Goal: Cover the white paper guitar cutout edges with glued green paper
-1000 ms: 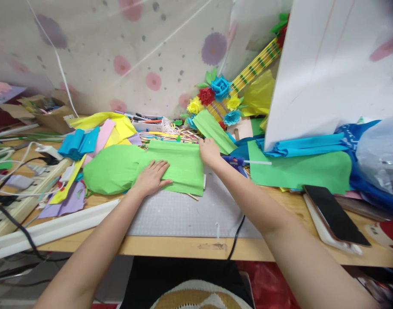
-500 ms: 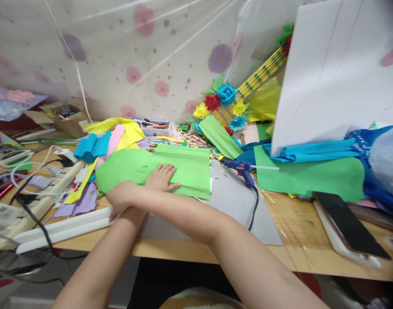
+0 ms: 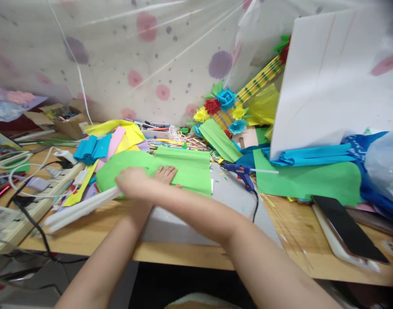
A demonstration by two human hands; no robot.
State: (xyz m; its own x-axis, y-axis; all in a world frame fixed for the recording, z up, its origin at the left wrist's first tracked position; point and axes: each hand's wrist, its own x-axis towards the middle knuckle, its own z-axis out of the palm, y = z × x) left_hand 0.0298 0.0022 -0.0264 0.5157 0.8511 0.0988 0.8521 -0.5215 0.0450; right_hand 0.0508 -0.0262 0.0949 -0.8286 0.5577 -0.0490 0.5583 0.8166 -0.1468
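My left hand (image 3: 165, 175) lies flat, fingers spread, on a folded sheet of light green crepe paper (image 3: 190, 169) that rests on a grey cutting mat (image 3: 228, 201). My right arm crosses over the left. My right hand (image 3: 132, 182) is closed round the end of a long white strip (image 3: 77, 210), which is lifted off the wooden table (image 3: 96, 234) and blurred by motion. A rounded green paper shape (image 3: 119, 165) lies just behind that hand.
A blue glue gun (image 3: 243, 174) with a black cord lies right of the green sheet. A phone (image 3: 344, 229) sits at the right, near the table's front edge. A power strip (image 3: 29, 210) and cables fill the left. Paper flowers (image 3: 225, 101), coloured papers and a white board (image 3: 338, 77) stand behind.
My right hand left the far corner of the green sheet, crossed over my left arm, took hold of the white strip and raised its end. My left hand stayed on the paper.
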